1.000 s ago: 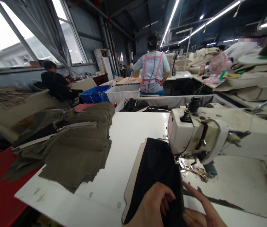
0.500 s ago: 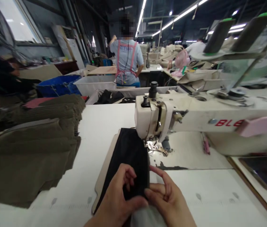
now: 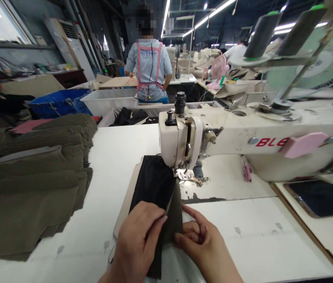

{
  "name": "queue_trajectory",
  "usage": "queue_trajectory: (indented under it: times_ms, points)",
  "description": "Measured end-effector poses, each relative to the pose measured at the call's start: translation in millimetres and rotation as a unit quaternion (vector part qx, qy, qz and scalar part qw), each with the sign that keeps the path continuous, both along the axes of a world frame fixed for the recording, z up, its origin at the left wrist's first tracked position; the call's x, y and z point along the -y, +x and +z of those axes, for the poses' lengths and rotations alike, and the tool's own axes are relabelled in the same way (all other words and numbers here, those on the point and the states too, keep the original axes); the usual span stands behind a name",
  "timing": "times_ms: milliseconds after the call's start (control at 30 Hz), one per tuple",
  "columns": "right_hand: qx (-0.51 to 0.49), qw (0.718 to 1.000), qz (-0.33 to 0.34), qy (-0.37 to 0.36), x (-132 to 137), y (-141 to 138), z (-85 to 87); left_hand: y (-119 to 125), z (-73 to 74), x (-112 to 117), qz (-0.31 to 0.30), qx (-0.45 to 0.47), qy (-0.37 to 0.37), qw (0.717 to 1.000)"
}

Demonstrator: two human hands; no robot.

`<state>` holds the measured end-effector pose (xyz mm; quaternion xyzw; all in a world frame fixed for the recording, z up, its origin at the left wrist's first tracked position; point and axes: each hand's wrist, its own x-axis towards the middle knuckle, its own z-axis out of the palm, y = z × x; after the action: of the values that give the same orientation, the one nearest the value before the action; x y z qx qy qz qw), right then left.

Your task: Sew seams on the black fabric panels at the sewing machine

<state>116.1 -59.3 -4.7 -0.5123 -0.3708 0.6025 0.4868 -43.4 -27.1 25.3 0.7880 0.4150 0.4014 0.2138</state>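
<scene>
A black fabric piece lies on the white table, running under the head of a cream sewing machine. An olive layer shows beneath its folded-back right edge. My left hand pinches that black edge, fingers closed on it. My right hand rests beside it with curled fingers holding the olive fabric's lower right edge. Both hands sit at the near end of the piece, just in front of the presser foot.
Stacks of olive fabric pieces fill the table's left side. A dark phone or tablet lies at right. Thread cones and a fan stand above the machine. A person in a pink-strapped apron works behind, near blue and white bins.
The view has swung right and down. My left hand has lifted and folded back the black fabric's right edge, exposing the olive layer beneath; both hands stay at the near end.
</scene>
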Motion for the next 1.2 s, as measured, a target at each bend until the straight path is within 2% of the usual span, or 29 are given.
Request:
queue_trajectory:
  times_ms: [67,100,167,267,400,533,733,800,867,900,933,1000,1033,1100,1167,1200]
  points:
    - [-0.088,0.995,0.024,-0.043,2.1,-2.1,4.5,3.6,-4.5,1.4,-0.078,-0.050,0.128,0.987]
    - [-0.108,0.992,0.032,-0.060,3.8,-2.9,6.9,4.9,-8.0,2.4,-0.109,-0.074,0.156,0.979]
    - [-0.104,0.990,0.034,-0.090,8.0,-3.9,10.4,5.3,-15.6,4.7,-0.131,-0.096,0.172,0.972]
    - [-0.067,0.991,0.018,-0.114,14.2,-4.6,10.0,2.0,-24.3,7.6,-0.135,-0.077,0.180,0.971]
    - [-0.052,0.994,0.023,-0.095,18.2,-3.9,1.8,-2.9,-27.3,10.4,-0.145,-0.085,0.205,0.964]
    - [-0.049,0.995,0.033,-0.077,17.1,0.1,2.4,-4.2,-23.8,13.4,-0.149,-0.127,0.234,0.952]
    - [-0.104,0.990,0.075,-0.065,17.1,2.7,14.0,-1.4,-15.8,15.1,-0.097,-0.177,0.285,0.937]
    - [-0.064,0.995,0.064,-0.044,21.3,2.9,11.8,-0.2,-15.1,14.9,-0.108,-0.169,0.291,0.936]
    - [0.073,0.996,0.007,0.048,25.4,6.1,8.1,0.7,-14.4,15.5,-0.112,-0.156,0.289,0.938]
    - [0.169,0.978,-0.023,0.119,26.4,9.3,6.5,1.0,-13.5,16.1,-0.113,-0.158,0.287,0.938]
    - [0.263,0.944,-0.037,0.197,26.1,13.3,5.1,1.2,-11.9,16.6,-0.113,-0.162,0.284,0.938]
    - [0.394,0.857,0.007,0.331,21.5,22.3,2.5,1.3,-6.5,16.1,-0.115,-0.162,0.261,0.945]
    - [0.421,0.823,0.044,0.379,17.5,26.2,0.8,1.4,-2.8,14.2,-0.129,-0.154,0.227,0.953]
    - [0.431,0.779,0.097,0.445,7.5,30.4,-4.4,2.0,5.4,5.6,-0.161,-0.142,0.118,0.970]
    - [0.431,0.751,0.081,0.493,-2.7,29.6,-10.9,3.8,11.9,-9.5,-0.176,-0.169,0.023,0.969]
    - [0.434,0.737,0.059,0.515,-7.6,28.0,-13.8,5.2,13.7,-18.8,-0.172,-0.204,0.002,0.964]
